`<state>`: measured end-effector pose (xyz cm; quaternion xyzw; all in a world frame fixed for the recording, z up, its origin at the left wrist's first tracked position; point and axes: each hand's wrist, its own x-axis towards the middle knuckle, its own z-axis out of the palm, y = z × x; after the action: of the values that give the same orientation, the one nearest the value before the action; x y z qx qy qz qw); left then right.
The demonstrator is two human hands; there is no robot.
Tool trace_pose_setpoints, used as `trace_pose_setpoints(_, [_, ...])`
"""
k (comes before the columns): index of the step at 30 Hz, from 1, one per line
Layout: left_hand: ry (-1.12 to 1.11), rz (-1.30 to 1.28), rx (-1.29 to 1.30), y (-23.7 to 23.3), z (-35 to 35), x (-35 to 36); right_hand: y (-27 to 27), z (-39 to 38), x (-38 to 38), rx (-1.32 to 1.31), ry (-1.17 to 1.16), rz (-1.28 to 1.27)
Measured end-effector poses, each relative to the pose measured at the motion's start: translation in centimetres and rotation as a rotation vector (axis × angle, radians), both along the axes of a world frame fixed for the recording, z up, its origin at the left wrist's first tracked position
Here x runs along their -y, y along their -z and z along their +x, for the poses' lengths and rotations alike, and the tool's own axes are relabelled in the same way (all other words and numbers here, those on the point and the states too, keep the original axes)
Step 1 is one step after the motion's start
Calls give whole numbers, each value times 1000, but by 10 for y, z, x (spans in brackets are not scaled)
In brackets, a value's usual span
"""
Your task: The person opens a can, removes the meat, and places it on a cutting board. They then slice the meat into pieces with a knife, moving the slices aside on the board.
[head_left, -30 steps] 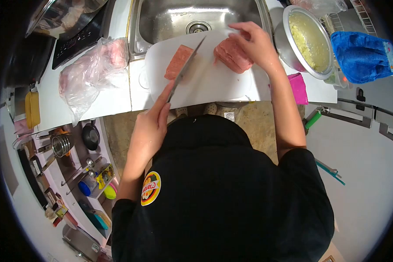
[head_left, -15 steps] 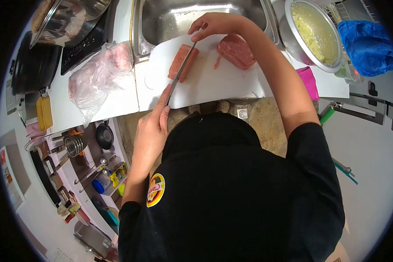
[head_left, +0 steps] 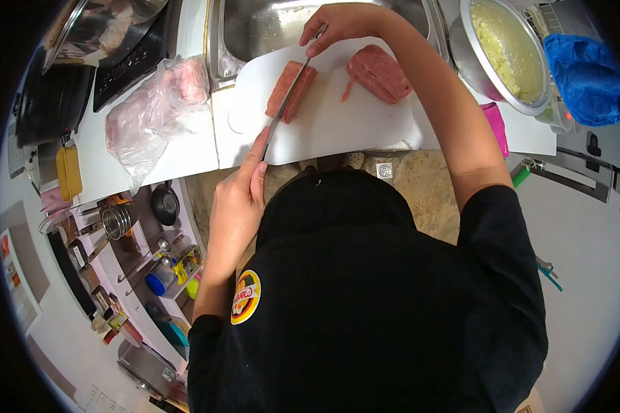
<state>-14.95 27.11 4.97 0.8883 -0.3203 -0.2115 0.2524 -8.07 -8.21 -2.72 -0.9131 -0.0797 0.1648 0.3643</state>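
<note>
A long knife (head_left: pixel 289 100) lies slantwise over a block of pinkish-red meat (head_left: pixel 280 89) on the white cutting board (head_left: pixel 331 131). My left hand (head_left: pixel 235 199) is closed on the knife's near end, index finger stretched along it and thumb beside it. At the far end, by the sink edge, my right hand (head_left: pixel 337 26) wraps its fingers round the knife. The blade runs lengthwise across the meat's top. A second, larger piece of meat (head_left: pixel 380 73) rests to the right on the board, below my right forearm, with a small scrap beside it.
Behind the board is a metal sink (head_left: pixel 269 31). At left lie bagged meat (head_left: pixel 160 103) and a black cooktop (head_left: pixel 127 76). A steel bowl of pale shredded food (head_left: pixel 506 51) and a blue cloth (head_left: pixel 585 79) stand right. Shelves with a frying pan (head_left: pixel 164 204) are lower left.
The view has shifted slightly. My right hand has moved a little up with the far end of the knife, while the blade stays over the same meat block.
</note>
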Motion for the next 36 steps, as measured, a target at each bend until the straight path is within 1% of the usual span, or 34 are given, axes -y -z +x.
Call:
trace_pose_setpoints(2, [-1,12,-12,0,0,0,2,2,4,-49,-12,8])
trace_pose_setpoints(8, [7,16,6,2,1,0,3,6,7,-84,-38,21])
trace_pose_setpoints(11, [-35,16,-38,2,0,1,-2,6,2,-101,12,-46])
trace_pose_setpoints(17, [24,10,33,9,1,-1,-1,9,3,-161,4,6])
trace_pose_setpoints(20, [16,46,15,8,1,0,-1,9,4,-176,12,17])
trace_pose_setpoints(23, [-11,88,13,10,1,1,0,10,2,-138,15,-79])
trace_pose_setpoints(26, [10,47,59,16,1,0,0,11,1,-125,22,-108])
trace_pose_setpoints(29, [14,38,52,17,1,0,-2,12,-2,-139,27,-136])
trace_pose_setpoints(36, [16,104,-4,19,3,0,3,12,-3,-74,12,-124])
